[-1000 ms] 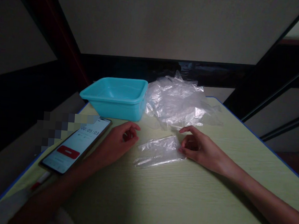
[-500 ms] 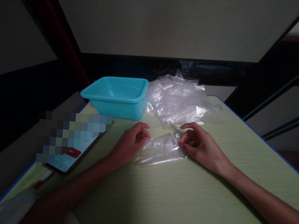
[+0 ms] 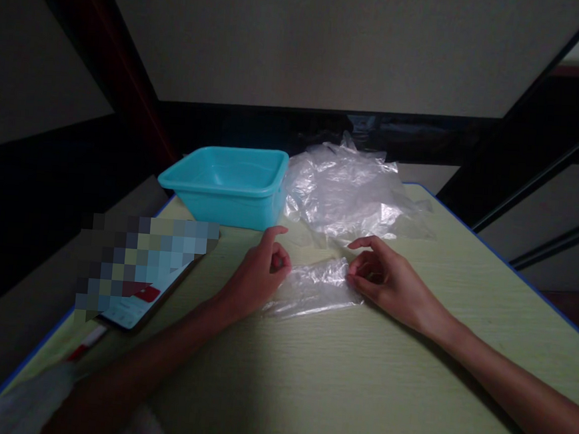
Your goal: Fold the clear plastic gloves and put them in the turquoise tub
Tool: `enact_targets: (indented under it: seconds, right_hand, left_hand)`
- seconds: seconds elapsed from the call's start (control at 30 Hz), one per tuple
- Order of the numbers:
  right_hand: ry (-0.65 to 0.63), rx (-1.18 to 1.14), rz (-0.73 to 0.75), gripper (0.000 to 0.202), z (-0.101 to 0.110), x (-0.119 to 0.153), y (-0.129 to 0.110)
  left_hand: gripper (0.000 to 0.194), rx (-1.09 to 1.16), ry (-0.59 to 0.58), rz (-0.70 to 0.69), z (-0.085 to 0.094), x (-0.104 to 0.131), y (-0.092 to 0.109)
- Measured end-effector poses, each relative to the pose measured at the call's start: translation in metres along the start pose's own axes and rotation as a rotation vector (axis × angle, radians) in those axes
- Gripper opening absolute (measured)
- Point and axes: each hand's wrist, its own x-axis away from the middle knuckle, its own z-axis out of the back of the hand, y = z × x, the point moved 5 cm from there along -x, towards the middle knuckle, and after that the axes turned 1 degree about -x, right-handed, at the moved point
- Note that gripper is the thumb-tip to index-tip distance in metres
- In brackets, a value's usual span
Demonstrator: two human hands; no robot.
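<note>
A clear plastic bag [image 3: 316,289], folded into a flat strip, lies on the table between my two hands. My left hand [image 3: 260,271] pinches its left end between thumb and fingers, with the index finger raised. At the right end, my right hand [image 3: 385,278] grips the upper corner in a pinch, its index finger also lifted and curved. Just beyond my hands spreads a loose, crumpled heap of clear plastic bags [image 3: 346,188].
A turquoise plastic basin [image 3: 230,206] stands at the back left, against the heap. A phone [image 3: 135,305], partly blurred out, lies at the left edge near a red-and-white pen-like object [image 3: 86,343]. The pale table [image 3: 356,389] has a blue edge.
My left index finger has lifted and straightened while the thumb closes against the other fingers at the bag's left end. My right hand stays almost still.
</note>
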Motion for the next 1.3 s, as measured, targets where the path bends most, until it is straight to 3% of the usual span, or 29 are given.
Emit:
enact_targets:
  seconds: [1.3]
  right_hand:
    - [0.008, 0.127, 0.033, 0.042, 0.003, 0.002, -0.001]
  left_hand:
    - [0.056, -0.118, 0.053, 0.114, 0.009, -0.005, -0.014]
